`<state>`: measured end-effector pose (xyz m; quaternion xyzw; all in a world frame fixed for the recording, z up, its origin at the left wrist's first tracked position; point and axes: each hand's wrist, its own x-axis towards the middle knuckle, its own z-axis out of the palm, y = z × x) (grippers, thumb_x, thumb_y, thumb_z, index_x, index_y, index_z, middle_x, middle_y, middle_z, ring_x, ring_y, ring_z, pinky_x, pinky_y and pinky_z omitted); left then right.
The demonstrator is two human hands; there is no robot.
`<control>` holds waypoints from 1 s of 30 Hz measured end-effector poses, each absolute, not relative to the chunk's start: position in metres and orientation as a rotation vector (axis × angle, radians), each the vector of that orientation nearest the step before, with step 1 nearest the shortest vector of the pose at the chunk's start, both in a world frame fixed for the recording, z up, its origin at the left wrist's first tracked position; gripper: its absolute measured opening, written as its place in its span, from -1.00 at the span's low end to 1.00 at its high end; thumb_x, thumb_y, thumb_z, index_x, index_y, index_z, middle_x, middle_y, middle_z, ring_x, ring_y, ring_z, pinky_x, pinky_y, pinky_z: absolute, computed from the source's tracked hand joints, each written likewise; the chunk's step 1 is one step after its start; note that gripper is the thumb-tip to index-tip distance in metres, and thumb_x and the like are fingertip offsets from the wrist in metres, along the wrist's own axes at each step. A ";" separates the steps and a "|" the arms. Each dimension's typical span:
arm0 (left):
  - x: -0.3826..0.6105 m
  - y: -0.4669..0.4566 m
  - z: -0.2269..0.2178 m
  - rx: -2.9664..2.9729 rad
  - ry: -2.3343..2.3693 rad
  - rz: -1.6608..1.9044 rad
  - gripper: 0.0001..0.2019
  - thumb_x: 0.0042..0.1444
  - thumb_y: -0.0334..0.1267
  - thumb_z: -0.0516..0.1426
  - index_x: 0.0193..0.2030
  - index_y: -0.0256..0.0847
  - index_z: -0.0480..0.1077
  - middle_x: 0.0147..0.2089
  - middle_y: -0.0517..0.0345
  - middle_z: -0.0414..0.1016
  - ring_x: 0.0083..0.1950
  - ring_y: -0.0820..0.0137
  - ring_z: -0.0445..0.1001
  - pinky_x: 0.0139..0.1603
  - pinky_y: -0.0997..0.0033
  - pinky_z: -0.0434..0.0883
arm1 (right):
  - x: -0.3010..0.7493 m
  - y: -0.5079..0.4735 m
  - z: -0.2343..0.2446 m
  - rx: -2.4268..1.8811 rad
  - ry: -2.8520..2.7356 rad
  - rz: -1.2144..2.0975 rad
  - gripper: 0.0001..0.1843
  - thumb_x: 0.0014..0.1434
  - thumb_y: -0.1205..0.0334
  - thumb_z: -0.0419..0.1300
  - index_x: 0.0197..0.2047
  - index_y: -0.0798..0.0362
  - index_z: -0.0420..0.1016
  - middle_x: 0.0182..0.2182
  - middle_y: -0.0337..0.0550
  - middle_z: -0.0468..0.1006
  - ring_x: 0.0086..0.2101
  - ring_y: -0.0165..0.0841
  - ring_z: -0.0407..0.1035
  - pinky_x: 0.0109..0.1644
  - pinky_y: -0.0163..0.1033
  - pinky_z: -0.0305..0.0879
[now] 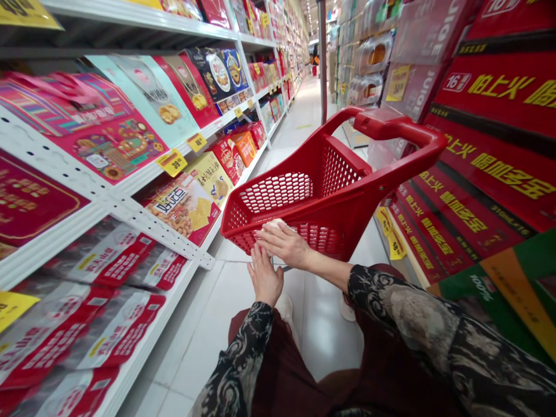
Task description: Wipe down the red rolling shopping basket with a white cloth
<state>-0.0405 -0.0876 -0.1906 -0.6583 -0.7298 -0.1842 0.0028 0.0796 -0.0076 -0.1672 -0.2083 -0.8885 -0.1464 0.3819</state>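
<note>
A red plastic shopping cart point(369, 211) with perforated sides stands in front of me, its handle toward the right. My right hand point(284, 246) lies over the cart's near rim at the front corner, pressing a white cloth point(274, 223) there. Only the cloth's upper edge shows above the fingers; the palm hides the remainder. Just below and left, my left hand point(266, 279) has its fingers stretched out and somewhat apart, up against the lower front corner of the cart. Nothing shows in that hand. Its fingertips partly meet the right hand's fingers.
Shelves point(143, 179) of boxed snacks and yellow price tags line the left side, with wrapped bottle packs point(117, 255) lowest. Stacked red drink cases point(490, 168) rise on the right. A grey pole point(322, 63) stands behind the cart. White floor tiles point(204, 324) run along the aisle.
</note>
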 end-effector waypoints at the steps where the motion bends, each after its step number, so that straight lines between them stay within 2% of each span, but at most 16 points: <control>1: -0.038 -0.085 -0.189 -2.068 -2.274 -0.596 -0.30 -0.01 -0.33 0.05 0.29 -0.36 -0.10 0.38 -0.25 -0.18 0.39 0.11 -0.22 0.27 -0.13 -0.07 | 0.079 -0.004 -0.163 -0.549 -2.246 -0.373 -0.66 0.27 0.33 -0.03 0.10 0.09 0.31 0.14 -0.07 0.30 0.21 -0.23 0.02 0.23 0.08 0.03; 4: -0.031 -0.080 -0.187 -2.084 -2.223 -0.610 -0.29 0.00 -0.33 0.04 0.30 -0.38 -0.14 0.38 -0.24 -0.19 0.39 0.11 -0.21 0.28 -0.12 -0.07 | 0.085 0.003 -0.170 -0.585 -2.272 -0.369 -0.67 0.27 0.36 -0.04 0.06 0.11 0.35 0.12 -0.06 0.33 0.19 -0.23 0.07 0.22 0.06 0.07; 11: -0.029 -0.089 -0.192 -2.101 -2.190 -0.548 -0.28 -0.01 -0.34 0.05 0.30 -0.40 -0.13 0.37 -0.27 -0.15 0.38 0.08 -0.18 0.27 -0.15 -0.06 | 0.114 -0.008 -0.222 -0.648 -2.401 -0.301 -0.69 0.21 0.39 0.07 0.03 0.16 0.37 0.06 0.02 0.40 0.15 -0.23 0.15 0.18 0.08 0.14; 18: -0.010 -0.078 -0.183 -2.150 -2.183 -0.565 -0.27 -0.01 -0.33 0.06 0.30 -0.42 -0.13 0.38 -0.24 -0.18 0.39 0.10 -0.21 0.28 -0.12 -0.05 | 0.131 -0.016 -0.164 -0.667 -2.179 -0.343 -0.64 0.26 0.33 0.00 0.12 0.09 0.29 0.13 -0.06 0.32 0.23 -0.25 -0.05 0.25 0.09 0.01; 21: 0.004 -0.074 -0.179 -2.180 -2.157 -0.567 -0.25 -0.03 -0.33 0.07 0.30 -0.43 -0.14 0.38 -0.25 -0.18 0.39 0.12 -0.21 0.29 -0.10 -0.07 | 0.138 -0.006 -0.156 -0.709 -2.168 -0.364 -0.65 0.26 0.34 -0.02 0.10 0.08 0.31 0.12 -0.06 0.33 0.22 -0.25 -0.02 0.26 0.08 -0.01; 30: 0.014 -0.080 -0.186 -2.223 -2.074 -0.501 -0.29 -0.03 -0.33 0.05 0.29 -0.44 -0.09 0.36 -0.27 -0.12 0.38 0.09 -0.16 0.27 -0.12 -0.04 | 0.171 -0.019 -0.219 -0.789 -2.355 -0.351 -0.68 0.24 0.37 0.02 0.05 0.13 0.36 0.08 -0.02 0.37 0.16 -0.21 0.14 0.16 0.08 0.16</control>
